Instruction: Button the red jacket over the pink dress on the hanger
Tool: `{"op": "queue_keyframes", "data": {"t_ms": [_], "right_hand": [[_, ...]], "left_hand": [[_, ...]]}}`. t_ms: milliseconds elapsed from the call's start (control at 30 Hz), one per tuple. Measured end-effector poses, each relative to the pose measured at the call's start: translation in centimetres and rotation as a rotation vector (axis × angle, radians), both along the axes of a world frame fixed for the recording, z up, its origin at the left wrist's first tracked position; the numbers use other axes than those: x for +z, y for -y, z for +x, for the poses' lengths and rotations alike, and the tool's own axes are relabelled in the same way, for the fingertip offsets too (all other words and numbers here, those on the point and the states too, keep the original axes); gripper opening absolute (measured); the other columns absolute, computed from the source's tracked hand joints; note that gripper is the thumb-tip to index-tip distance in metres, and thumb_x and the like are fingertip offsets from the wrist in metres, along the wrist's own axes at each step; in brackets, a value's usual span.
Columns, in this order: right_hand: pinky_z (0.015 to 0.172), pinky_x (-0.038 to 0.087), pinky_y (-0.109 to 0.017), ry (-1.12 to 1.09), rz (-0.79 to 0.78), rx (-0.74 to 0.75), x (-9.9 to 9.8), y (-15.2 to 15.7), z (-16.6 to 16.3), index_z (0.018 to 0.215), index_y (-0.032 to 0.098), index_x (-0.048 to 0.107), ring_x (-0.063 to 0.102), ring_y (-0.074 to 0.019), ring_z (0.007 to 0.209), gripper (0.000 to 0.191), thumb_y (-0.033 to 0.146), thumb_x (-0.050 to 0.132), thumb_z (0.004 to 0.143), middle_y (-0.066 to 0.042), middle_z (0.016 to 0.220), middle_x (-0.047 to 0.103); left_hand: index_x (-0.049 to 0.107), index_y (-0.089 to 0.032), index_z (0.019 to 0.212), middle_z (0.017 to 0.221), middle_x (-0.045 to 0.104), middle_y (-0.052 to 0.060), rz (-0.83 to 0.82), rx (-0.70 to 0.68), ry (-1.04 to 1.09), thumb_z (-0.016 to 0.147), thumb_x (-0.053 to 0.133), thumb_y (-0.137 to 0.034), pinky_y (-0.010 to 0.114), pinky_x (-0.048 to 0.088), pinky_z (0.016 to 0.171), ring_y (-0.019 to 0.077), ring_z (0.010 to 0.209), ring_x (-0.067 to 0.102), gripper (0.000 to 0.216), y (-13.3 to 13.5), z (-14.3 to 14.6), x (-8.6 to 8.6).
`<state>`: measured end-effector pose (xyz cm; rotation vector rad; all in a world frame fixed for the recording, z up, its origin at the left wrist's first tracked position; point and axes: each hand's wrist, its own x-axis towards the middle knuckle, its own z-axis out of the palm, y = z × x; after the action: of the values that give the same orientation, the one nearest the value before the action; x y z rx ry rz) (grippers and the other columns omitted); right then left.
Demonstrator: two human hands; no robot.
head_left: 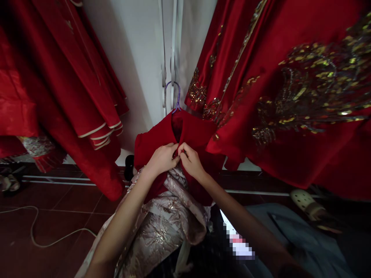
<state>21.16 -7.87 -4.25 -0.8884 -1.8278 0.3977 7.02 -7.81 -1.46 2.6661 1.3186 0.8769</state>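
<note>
A red jacket (153,141) hangs in front of me on a purple hanger (178,96), which is hooked on a white metal rack. Both my hands meet at the front opening, just below the collar. My left hand (164,157) is closed on the left edge of the opening. Close beside it, my right hand (189,159) pinches the other edge with thumb and forefinger. Any fastener between the fingertips is too small to make out. Shiny silver-pink brocade cloth (162,224) lies bunched below the hands, partly inside the jacket.
Red garments with pale trim (95,96) hang at left. At right hang red garments with gold sequins (313,77). A lit screen (239,241), partly blurred out, lies near my right forearm. A pale clog (303,200) sits at right; a white cable (58,243) crosses the tiled floor.
</note>
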Motion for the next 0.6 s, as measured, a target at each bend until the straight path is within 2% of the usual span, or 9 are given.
{"op": "queue_keyframes", "data": {"t_ms": [133, 233, 433, 533, 600], "right_hand": [[0.077, 0.044, -0.028, -0.095, -0.049, 0.024, -0.5, 0.7, 0.4, 0.094, 0.021, 0.043, 0.054, -0.0142, 0.080, 0.020, 0.013, 0.038, 0.076, -0.001, 0.086, 0.053], [0.083, 0.046, -0.030, -0.189, -0.072, 0.086, -1.3, 1.1, 0.7, 0.106, 0.022, 0.039, 0.057, -0.0154, 0.091, 0.031, 0.014, 0.042, 0.076, -0.004, 0.098, 0.055], [0.083, 0.048, -0.030, -0.221, -0.120, 0.015, -1.8, 1.5, 1.3, 0.108, 0.022, 0.049, 0.058, -0.0156, 0.095, 0.025, 0.021, 0.039, 0.085, -0.005, 0.104, 0.060], [0.080, 0.049, -0.029, -0.219, -0.132, 0.042, -1.6, 1.5, 1.4, 0.107, 0.022, 0.053, 0.059, -0.0161, 0.096, 0.023, 0.026, 0.045, 0.086, -0.005, 0.106, 0.061], [0.076, 0.050, -0.028, -0.211, -0.140, 0.064, -1.4, 1.4, 1.4, 0.107, 0.022, 0.055, 0.060, -0.0159, 0.092, 0.024, 0.029, 0.046, 0.086, -0.005, 0.105, 0.062]], "left_hand": [[0.050, -0.021, 0.083, 0.077, 0.054, 0.001, -0.017, 0.008, 0.234, 0.071, 0.057, -0.017, 0.027, 0.039, 0.061, 0.0157, 0.066, 0.052, 0.015, 1.0, 0.0, -0.9], [0.047, -0.021, 0.090, 0.083, 0.055, 0.001, -0.062, 0.013, 0.476, 0.071, 0.058, -0.014, 0.026, 0.044, 0.067, 0.0147, 0.074, 0.054, 0.024, 1.5, 0.3, -2.5], [0.045, -0.021, 0.099, 0.092, 0.057, 0.003, -0.102, -0.020, 0.868, 0.076, 0.055, -0.011, 0.028, 0.048, 0.082, 0.0132, 0.087, 0.059, 0.026, 1.2, 1.4, -5.6], [0.044, -0.021, 0.097, 0.090, 0.057, 0.002, -0.069, 0.020, 0.952, 0.076, 0.057, -0.013, 0.029, 0.049, 0.081, 0.0130, 0.085, 0.060, 0.026, 1.1, 1.6, -6.0], [0.046, -0.021, 0.094, 0.090, 0.058, 0.002, -0.052, 0.050, 0.919, 0.076, 0.057, -0.012, 0.029, 0.048, 0.080, 0.0134, 0.084, 0.060, 0.023, 1.3, 1.8, -5.9]]}}
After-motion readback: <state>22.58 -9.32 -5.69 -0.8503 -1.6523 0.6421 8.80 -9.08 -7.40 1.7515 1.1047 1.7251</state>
